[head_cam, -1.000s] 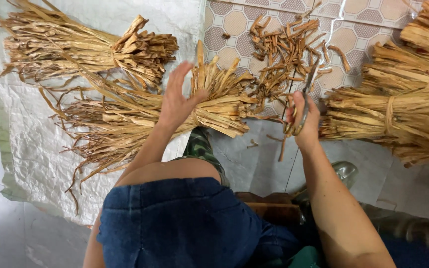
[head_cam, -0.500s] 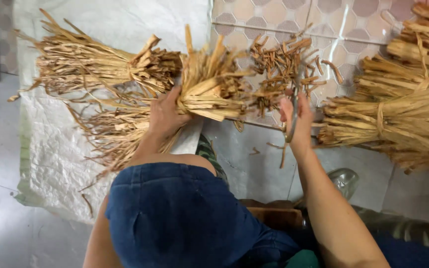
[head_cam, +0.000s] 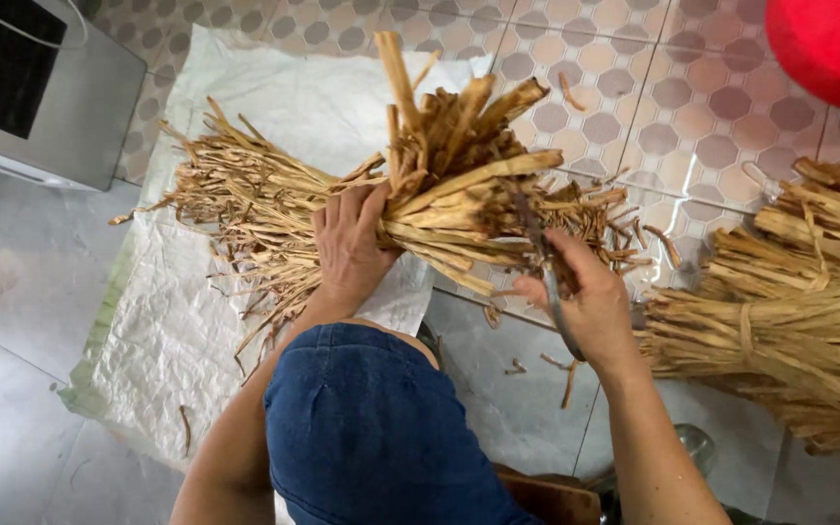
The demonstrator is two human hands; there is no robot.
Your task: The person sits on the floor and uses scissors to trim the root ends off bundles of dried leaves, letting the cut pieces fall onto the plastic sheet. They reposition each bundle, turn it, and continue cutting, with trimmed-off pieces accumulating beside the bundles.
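Tiled floor is showing far and right in the head view, with a white woven sheet (head_cam: 196, 321) lying left. On it, the left hand (head_cam: 350, 243) is clamping a bundle of dry stalks (head_cam: 439, 185), its long axis running left to right. The right hand (head_cam: 585, 297), closed on a thin blade (head_cam: 546, 267), is meeting the cut ends just right.
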